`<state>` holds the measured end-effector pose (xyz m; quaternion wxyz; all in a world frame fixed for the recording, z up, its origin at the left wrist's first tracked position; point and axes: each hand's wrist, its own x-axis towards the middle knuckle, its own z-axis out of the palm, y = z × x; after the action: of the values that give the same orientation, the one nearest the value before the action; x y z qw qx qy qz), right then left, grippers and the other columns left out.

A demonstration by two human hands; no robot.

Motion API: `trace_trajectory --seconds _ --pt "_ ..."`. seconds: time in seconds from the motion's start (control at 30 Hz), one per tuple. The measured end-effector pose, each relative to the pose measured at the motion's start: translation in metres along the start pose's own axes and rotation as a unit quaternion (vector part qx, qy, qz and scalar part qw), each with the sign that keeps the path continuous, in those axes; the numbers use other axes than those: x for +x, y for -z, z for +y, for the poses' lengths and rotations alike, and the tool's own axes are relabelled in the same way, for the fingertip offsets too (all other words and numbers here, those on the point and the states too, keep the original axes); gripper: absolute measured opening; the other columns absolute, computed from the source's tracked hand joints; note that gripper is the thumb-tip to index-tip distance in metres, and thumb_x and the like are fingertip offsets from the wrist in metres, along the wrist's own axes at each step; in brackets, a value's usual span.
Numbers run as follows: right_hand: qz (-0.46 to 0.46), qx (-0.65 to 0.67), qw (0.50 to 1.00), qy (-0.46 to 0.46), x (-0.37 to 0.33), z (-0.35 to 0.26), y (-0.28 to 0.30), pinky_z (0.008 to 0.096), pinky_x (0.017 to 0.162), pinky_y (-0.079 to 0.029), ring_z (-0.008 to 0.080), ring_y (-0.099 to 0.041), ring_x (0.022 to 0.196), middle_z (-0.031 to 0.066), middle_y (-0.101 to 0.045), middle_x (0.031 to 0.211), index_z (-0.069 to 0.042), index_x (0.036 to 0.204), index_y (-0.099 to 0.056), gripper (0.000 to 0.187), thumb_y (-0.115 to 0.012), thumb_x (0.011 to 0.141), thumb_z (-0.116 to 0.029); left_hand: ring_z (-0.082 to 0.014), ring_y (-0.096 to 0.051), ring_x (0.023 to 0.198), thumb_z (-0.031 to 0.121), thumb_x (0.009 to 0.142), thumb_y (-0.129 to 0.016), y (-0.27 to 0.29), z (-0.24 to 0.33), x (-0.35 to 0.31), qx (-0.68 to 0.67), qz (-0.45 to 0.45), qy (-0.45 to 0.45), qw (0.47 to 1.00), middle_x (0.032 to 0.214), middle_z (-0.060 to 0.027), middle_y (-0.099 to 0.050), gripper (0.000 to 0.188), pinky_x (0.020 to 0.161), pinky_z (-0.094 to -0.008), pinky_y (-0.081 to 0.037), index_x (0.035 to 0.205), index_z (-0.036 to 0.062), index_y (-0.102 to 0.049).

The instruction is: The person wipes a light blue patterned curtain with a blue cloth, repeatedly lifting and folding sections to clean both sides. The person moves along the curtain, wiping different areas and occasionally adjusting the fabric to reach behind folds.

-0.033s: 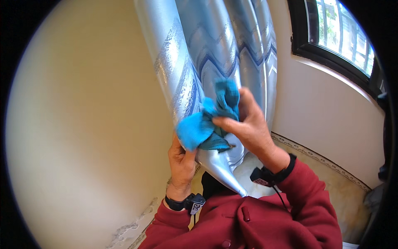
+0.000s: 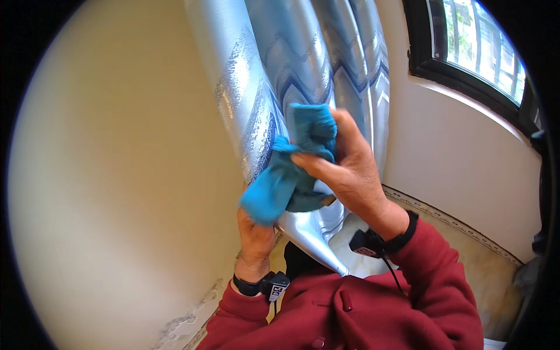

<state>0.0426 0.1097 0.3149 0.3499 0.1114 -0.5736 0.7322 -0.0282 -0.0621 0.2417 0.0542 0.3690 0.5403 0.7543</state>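
My right hand (image 2: 350, 169) is closed round a bunched blue cloth (image 2: 277, 189), thumb across its front. The cloth lies over the front of a shiny silver-blue curtain (image 2: 294, 55) with dark zigzag bands. One loose flap hangs to the left and another stands up above the thumb. At the curtain's left edge is my left hand (image 2: 255, 242), closed on the curtain, its fingertips hidden behind the cloth flap and the fabric. Below the hands, the curtain narrows toward the front of my red coat.
A cream wall (image 2: 116, 163) rises on the left, with flaking at its foot. On the right are a white wall (image 2: 461, 163) and a black-framed window (image 2: 431, 66) with bars outside. Patterned trim (image 2: 455, 224) runs along the wall's base.
The blue cloth has shifted slightly left. Its left flap has dropped lower over my left hand, and its upper part has spread wider. Both hands keep nearly the same places.
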Motion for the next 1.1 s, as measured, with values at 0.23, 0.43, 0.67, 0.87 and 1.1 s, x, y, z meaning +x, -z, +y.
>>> trace_trajectory --seconds 0.23,0.43,0.67,0.87,1.1 --pt "-0.116 -0.42 0.811 0.392 -0.027 0.018 -0.038 0.053 0.112 -0.02 0.0304 -0.044 0.13 0.0077 -0.05 0.139 -0.027 0.115 -0.066 0.042 -0.066 0.079 -0.048 -0.0251 -0.043 0.13 0.029 0.099 -0.05 -0.019 -0.014 -0.024 -0.082 0.044 0.039 0.995 0.145 -0.0103 -0.04 0.055 0.111 -0.0386 -0.033 0.145 0.0042 -0.033" --pt "-0.087 -0.401 0.841 0.352 -0.043 0.052 -0.001 0.0447 0.106 -0.034 0.0318 -0.044 0.129 0.0108 -0.048 0.139 -0.028 0.116 -0.069 0.039 -0.071 0.077 -0.029 -0.0265 -0.041 0.133 0.039 0.1 -0.044 -0.017 -0.001 -0.016 -0.182 -0.019 0.031 0.983 0.147 -0.0107 -0.038 0.057 0.112 -0.0396 -0.033 0.144 0.0047 -0.033" --pt "-0.089 -0.36 0.849 0.376 0.016 0.096 0.002 0.0345 0.084 -0.05 0.0258 -0.057 0.097 0.0084 -0.058 0.113 -0.015 0.107 -0.072 0.04 -0.071 0.068 -0.005 -0.0239 -0.038 0.135 0.037 0.101 -0.043 0.002 -0.052 0.04 -0.217 0.002 0.05 0.975 0.146 -0.0077 -0.038 0.052 0.113 -0.0394 -0.032 0.144 0.0095 -0.032" --pt "0.014 -0.488 0.811 0.322 0.075 0.167 0.046 0.0324 0.073 -0.052 0.0261 -0.058 0.084 0.0129 -0.058 0.096 -0.014 0.111 -0.069 0.04 -0.068 0.073 -0.001 -0.0256 -0.055 0.114 0.034 0.082 -0.073 0.057 -0.07 0.057 -0.172 0.045 0.114 0.977 0.126 -0.0106 -0.055 0.067 0.098 -0.0397 -0.048 0.135 0.004 -0.045" --pt "0.127 -0.393 0.907 0.087 0.103 0.173 0.086 0.0292 0.088 -0.047 0.0196 -0.058 0.1 0.0097 -0.058 0.103 -0.006 0.13 -0.057 0.045 -0.058 0.086 -0.012 -0.026 -0.059 0.106 0.012 0.077 -0.061 0.084 -0.06 0.05 -0.081 0.085 0.1 0.988 0.118 -0.0125 -0.058 0.057 0.092 -0.0391 -0.051 0.131 -0.0004 -0.046"
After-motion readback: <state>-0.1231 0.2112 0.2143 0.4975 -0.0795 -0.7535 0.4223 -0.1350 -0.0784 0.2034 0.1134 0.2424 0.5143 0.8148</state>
